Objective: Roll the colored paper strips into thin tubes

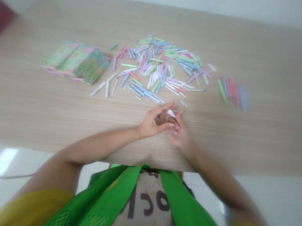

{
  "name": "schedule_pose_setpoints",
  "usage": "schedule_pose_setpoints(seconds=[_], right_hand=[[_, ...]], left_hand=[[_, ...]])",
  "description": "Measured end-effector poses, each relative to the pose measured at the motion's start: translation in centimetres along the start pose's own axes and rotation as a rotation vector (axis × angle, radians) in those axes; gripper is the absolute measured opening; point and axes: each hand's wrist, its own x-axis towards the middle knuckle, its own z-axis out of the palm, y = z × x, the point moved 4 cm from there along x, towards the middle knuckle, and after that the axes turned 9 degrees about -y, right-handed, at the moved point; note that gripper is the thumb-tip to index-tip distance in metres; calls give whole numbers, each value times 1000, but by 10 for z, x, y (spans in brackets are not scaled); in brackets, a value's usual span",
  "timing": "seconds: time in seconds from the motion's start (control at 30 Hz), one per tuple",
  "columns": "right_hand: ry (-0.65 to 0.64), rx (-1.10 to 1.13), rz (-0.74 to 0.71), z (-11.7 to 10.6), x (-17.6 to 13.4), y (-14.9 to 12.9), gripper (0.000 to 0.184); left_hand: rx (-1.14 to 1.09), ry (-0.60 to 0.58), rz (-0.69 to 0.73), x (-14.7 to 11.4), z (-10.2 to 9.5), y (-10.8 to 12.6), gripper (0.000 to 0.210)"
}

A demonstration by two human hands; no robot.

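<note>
head view: right hand [182, 133] pinches one white piece [171, 113]; i cannot tell the grip of the left hand [150, 123].

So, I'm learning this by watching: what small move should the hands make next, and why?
Perhaps carry the white piece, which the left hand and right hand meet around, to the row of sticks: they lie side by side, apart from the pile.
</note>
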Motion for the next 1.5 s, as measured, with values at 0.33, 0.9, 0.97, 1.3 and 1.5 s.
schedule_pose_setpoints(seconds=[0.33, 0.9, 0.97, 1.3, 1.5], right_hand=[[146, -527, -398, -14, -12, -3, 41], [169, -646, -497, -16, -9, -6, 59], [178, -609, -494, -17, -9, -9, 63], [230, -319, -560, -30, -3, -34, 68], [209, -224, -609, -27, -9, -52, 73]], left_hand=[[279, 108, 161, -1, -12, 13, 22], [628, -16, 409, -7, 11, 4, 13], [697, -57, 424, -8, 17, 5, 20], [721, 128, 195, -5, 0, 4, 58], [701, 220, 22, 0, -13, -6, 37]])
